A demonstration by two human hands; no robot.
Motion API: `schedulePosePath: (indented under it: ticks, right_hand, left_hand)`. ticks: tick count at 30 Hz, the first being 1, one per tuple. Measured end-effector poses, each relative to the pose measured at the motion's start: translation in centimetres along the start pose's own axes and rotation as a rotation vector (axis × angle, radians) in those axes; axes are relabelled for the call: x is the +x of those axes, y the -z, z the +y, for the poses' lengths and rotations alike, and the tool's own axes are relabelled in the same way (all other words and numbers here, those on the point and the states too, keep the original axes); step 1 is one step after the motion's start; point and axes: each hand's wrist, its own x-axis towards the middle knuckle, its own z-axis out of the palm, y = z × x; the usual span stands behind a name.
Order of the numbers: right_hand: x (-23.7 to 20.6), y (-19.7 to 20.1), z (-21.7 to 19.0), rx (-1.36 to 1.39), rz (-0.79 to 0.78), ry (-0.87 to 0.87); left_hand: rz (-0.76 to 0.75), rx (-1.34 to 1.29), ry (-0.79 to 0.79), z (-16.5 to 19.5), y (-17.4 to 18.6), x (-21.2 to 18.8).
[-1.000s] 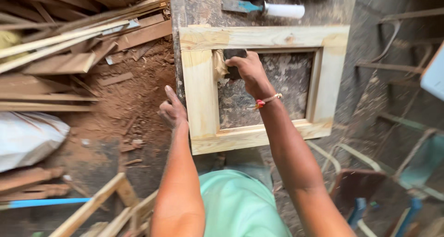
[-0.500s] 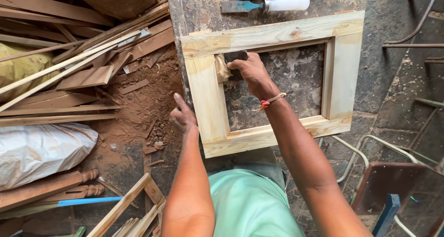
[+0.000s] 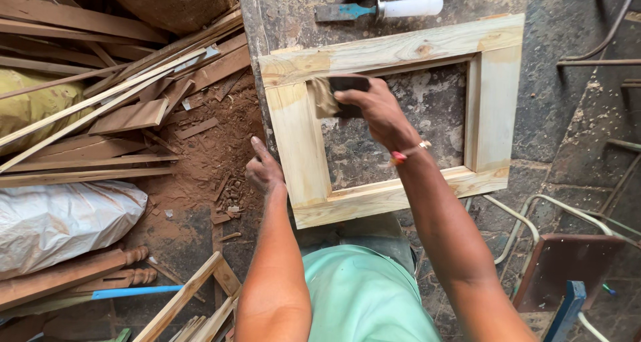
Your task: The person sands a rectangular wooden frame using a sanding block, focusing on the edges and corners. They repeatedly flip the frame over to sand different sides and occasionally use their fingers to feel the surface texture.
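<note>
A pale wooden frame [image 3: 491, 95] lies flat on a dark, stained workbench [image 3: 561, 108]. My right hand [image 3: 374, 108] grips a folded piece of sandpaper [image 3: 327, 95] wrapped on a dark block, pressed at the frame's inner upper-left corner. A red and white bracelet sits on that wrist. My left hand [image 3: 264, 172] rests against the outer left edge of the frame, fingers loosely curled, holding nothing.
A chisel [image 3: 380, 10] with a white handle and blue ferrule lies on the bench beyond the frame. Wooden slats [image 3: 127, 82] and planks pile at the left over reddish sawdust [image 3: 214, 155]. A white sack [image 3: 60, 222] lies lower left. Metal chair frames [image 3: 567, 248] stand at the right.
My right hand with the sandpaper has stayed at the frame's inner upper-left corner, shifting slightly. My left hand stays by the left edge. The view has tilted a little.
</note>
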Motion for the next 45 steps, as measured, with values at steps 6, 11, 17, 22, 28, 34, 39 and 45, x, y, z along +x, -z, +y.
schedulePosePath:
  ticks: [6,11,17,22,28,34,39,45]
  right_hand:
    - [-6.7,4.1,0.2,0.090,0.079,0.018]
    - [-12.8,9.4,0.7,0.075,0.285,0.007]
    - [-16.4,17.3,-2.0,-0.072,0.435,0.082]
    - [-13.9,24.8,-4.6,-0.607,0.380,0.253]
    - [-8.3,29.3,-4.2,-1.403,0.330,0.636]
    - [-6.3,30.1,-1.7,-1.779,0.294,0.772]
    - [-5.3,31.3,-3.7,-1.701,0.195,0.709]
    - [-4.4,30.7,-4.7,-1.771,0.090,0.559]
  left_hand:
    - [-0.006,0.021,0.111,-1.4,-1.2,0.9]
    - [0.103,-0.058,0.056,-2.1,-1.9,1.0]
    - [0.031,-0.180,0.126,-2.1,-1.7,0.5]
    - [0.048,-0.093,0.100,-2.7,-2.6,1.2]
    - [0.134,-0.088,0.052,-3.7,-3.7,1.5]
    - [0.142,-0.242,-0.083,-3.8,-4.7,1.5]
    - [-0.019,-0.512,-0.255,-3.7,-5.6,1.6]
    - [-0.080,-0.567,-0.291,-4.0,-5.9,1.4]
